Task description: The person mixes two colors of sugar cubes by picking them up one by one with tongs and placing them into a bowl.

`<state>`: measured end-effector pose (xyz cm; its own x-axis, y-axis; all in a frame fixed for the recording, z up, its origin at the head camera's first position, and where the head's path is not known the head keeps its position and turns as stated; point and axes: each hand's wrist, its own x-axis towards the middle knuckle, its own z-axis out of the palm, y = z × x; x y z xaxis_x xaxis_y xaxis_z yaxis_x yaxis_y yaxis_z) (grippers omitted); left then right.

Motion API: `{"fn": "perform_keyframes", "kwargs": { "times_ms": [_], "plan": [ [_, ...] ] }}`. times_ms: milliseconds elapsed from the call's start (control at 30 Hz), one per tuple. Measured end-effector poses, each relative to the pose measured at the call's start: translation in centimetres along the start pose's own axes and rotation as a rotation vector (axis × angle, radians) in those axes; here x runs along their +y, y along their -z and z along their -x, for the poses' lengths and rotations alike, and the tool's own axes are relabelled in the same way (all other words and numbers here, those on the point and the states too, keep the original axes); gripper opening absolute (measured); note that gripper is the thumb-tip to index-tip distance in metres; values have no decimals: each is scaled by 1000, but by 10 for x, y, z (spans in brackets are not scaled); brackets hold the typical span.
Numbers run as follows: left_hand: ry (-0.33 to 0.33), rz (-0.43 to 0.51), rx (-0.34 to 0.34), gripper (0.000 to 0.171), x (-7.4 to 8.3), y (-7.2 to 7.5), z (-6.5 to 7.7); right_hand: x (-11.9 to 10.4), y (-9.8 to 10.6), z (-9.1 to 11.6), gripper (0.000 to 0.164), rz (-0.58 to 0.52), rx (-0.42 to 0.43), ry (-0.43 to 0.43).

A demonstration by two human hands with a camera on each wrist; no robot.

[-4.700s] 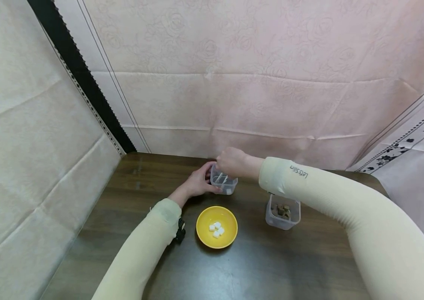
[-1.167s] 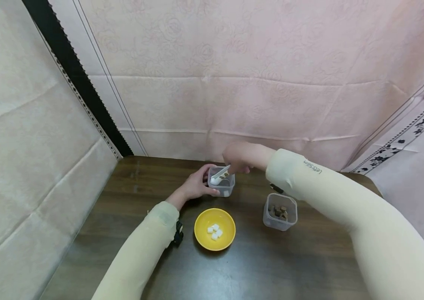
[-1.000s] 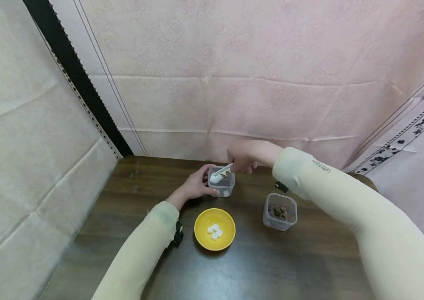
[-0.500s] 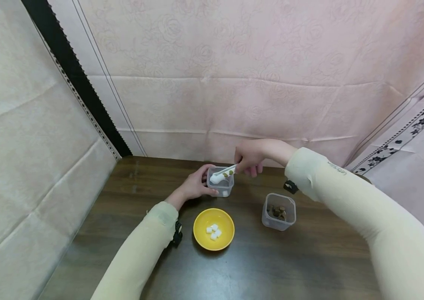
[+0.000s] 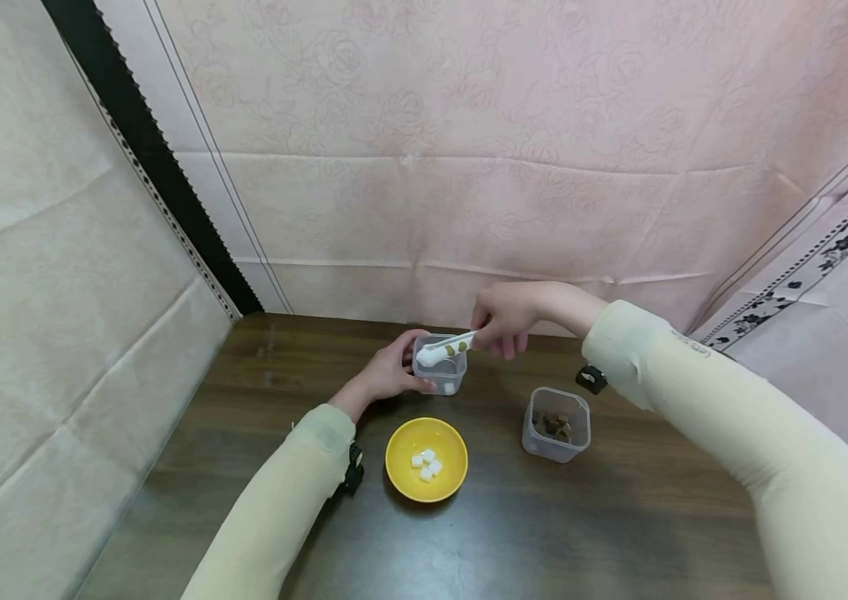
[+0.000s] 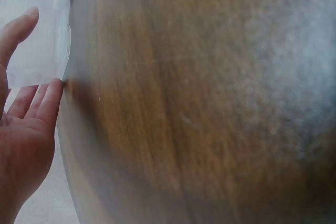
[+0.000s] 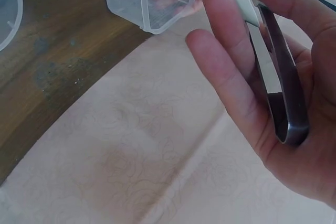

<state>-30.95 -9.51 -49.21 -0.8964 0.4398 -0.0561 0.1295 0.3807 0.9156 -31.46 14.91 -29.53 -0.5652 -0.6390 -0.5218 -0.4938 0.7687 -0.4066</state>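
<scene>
My left hand (image 5: 389, 369) holds a small clear plastic container (image 5: 450, 383) near the table's back edge, thumb on the near side and fingers round the left side. A white piece shows low inside it. My right hand (image 5: 504, 321) pinches a pair of tongs (image 5: 457, 343) with white, patterned arms, whose white tips lie over the container's opening. In the right wrist view the tongs' bent metal end (image 7: 291, 124) sits against the palm. In front stands a yellow bowl (image 5: 403, 483) with several white cubes (image 5: 427, 465) in it.
A second clear container (image 5: 554, 450) with several brown cubes (image 5: 554, 427) stands to the right, below the right forearm. The dark wooden table (image 5: 514, 533) ends at a pale patterned cloth (image 5: 544, 208) hanging behind. More cloth hangs at both sides.
My right hand has drawn back to the right from over the container, and the tongs now lie flatter and show more. My left hand and the container stay in place.
</scene>
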Motion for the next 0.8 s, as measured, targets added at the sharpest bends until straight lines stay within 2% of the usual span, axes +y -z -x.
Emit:
{"fn": "perform_keyframes", "kwargs": {
  "times_ms": [267, 567, 800],
  "plan": [
    [7, -15, 11, 90, -2, 0, 0, -4, -6, 12, 20, -56, 0, 9],
    [-73, -2, -6, 85, -3, 0, 0, -15, -20, 22, 21, -40, -30, 43],
    [-44, -9, -3, 84, -1, 0, 0, -21, -31, 30, 20, 16, -49, 33]
  ]
}}
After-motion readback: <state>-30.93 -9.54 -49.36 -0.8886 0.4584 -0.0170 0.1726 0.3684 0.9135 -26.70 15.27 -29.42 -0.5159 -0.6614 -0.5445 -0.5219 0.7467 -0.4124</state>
